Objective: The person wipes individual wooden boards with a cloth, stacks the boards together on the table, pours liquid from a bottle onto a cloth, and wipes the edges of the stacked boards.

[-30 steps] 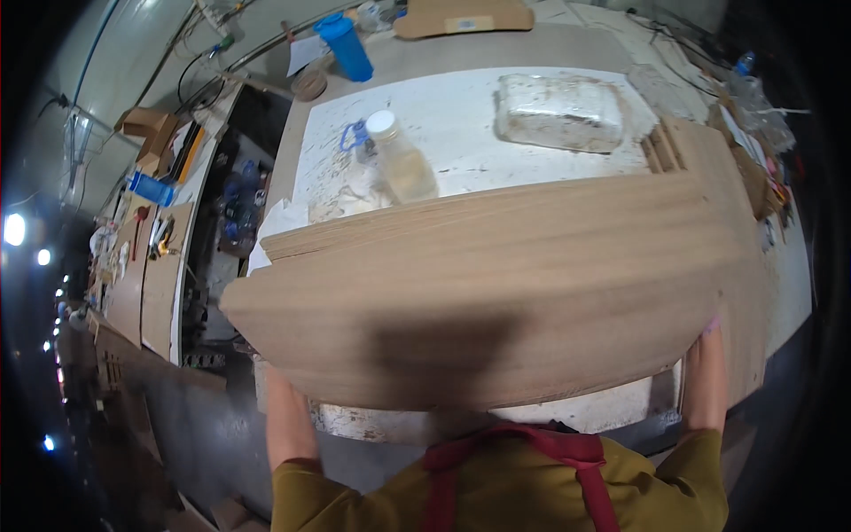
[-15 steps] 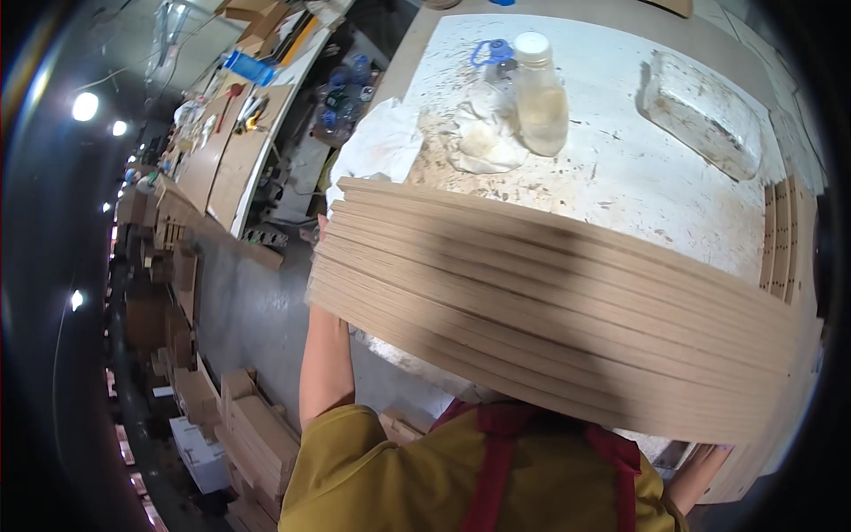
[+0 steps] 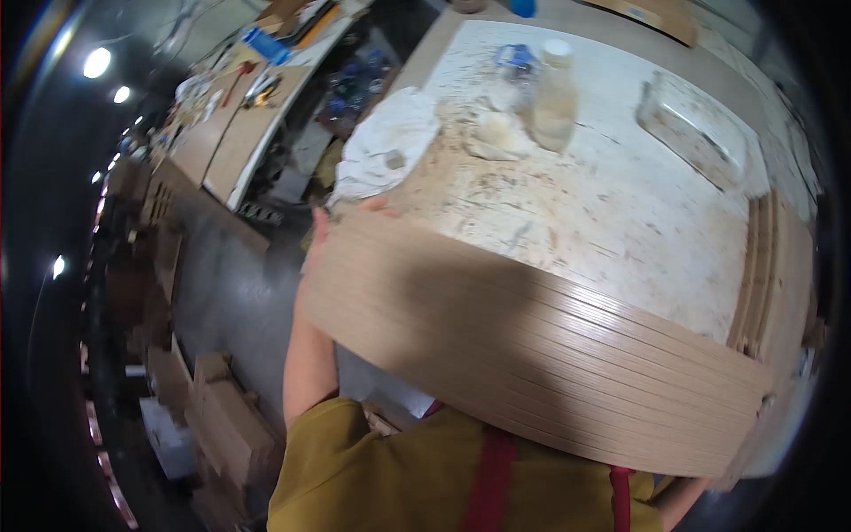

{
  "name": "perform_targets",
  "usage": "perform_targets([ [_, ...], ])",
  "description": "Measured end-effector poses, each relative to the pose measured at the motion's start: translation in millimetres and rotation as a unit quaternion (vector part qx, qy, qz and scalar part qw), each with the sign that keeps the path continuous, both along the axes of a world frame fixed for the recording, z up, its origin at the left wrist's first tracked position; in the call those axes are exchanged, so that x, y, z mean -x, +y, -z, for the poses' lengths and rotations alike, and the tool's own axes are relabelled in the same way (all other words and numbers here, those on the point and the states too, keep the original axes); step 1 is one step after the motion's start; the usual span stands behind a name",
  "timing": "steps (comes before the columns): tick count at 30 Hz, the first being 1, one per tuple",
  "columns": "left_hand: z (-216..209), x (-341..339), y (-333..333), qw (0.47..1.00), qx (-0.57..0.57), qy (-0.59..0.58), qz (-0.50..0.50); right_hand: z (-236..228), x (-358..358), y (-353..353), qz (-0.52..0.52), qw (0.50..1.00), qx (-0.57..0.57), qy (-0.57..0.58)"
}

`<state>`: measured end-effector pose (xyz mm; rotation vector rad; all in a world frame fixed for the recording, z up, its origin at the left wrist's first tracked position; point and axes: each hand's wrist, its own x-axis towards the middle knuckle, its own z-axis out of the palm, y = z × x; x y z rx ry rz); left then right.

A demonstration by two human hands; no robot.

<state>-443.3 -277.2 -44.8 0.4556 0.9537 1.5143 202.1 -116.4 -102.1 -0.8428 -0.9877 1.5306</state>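
A stack of long, thin wood-grain strips (image 3: 532, 355) spans the front of the worktable, held against my body, with a dark shadow across it. My left hand (image 3: 377, 206) grips its left end, thumb side at the end and fingertips over the far edge. At the right end my right hand (image 3: 765, 403) is mostly hidden; only a bit of fingertips shows at the strips' corner, and the forearm comes up from below. Beyond the left hand lies a crumpled white cloth (image 3: 386, 146). On the right, more strips with holes (image 3: 753, 275) lie along the table side.
The stained white tabletop (image 3: 620, 239) bears a capped bottle of cloudy liquid (image 3: 555, 97), a blue-topped bottle (image 3: 517, 66), a wadded rag (image 3: 496, 133) and a clear plastic-wrapped block (image 3: 696, 129). Cardboard boxes (image 3: 235, 417) stand on the floor at left, below a cluttered side bench (image 3: 217, 133).
The strips have come closer together into an evener face, and the stack has tilted and dropped at its right end. My left fingers now show over its far edge. The view has shifted slightly.
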Motion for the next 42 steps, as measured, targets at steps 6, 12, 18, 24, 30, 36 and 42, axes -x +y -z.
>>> perform_targets([
  [6, 5, 25, -3, 0.995, -0.095, 0.012, 0.012, -16, 21, -20, -0.057, 0.994, -0.019, 0.089],
  [12, 4, -8, 57, 0.952, -0.171, 0.079, 0.242, -18, 33, -41, 0.005, 0.981, -0.089, 0.173],
  [18, -13, 4, 23, 0.985, -0.103, 0.097, 0.101, -30, 26, -33, -0.01, 0.996, -0.008, 0.086],
  [24, -11, 13, 1, 0.993, 0.06, 0.062, -0.083, -37, 12, -22, 0.082, 0.976, -0.049, -0.195],
  [30, 8, 1, 30, 0.996, 0.041, 0.005, -0.076, -153, 60, -41, 0.063, 0.728, -0.351, -0.585],
  [36, -19, 0, 0, 0.992, 0.038, 0.009, -0.12, -173, 144, -59, -0.092, 0.637, -0.307, -0.701],
  [42, -34, -14, -50, 0.988, -0.117, 0.069, -0.069, -169, 138, -67, -0.063, 0.604, -0.309, -0.732],
])
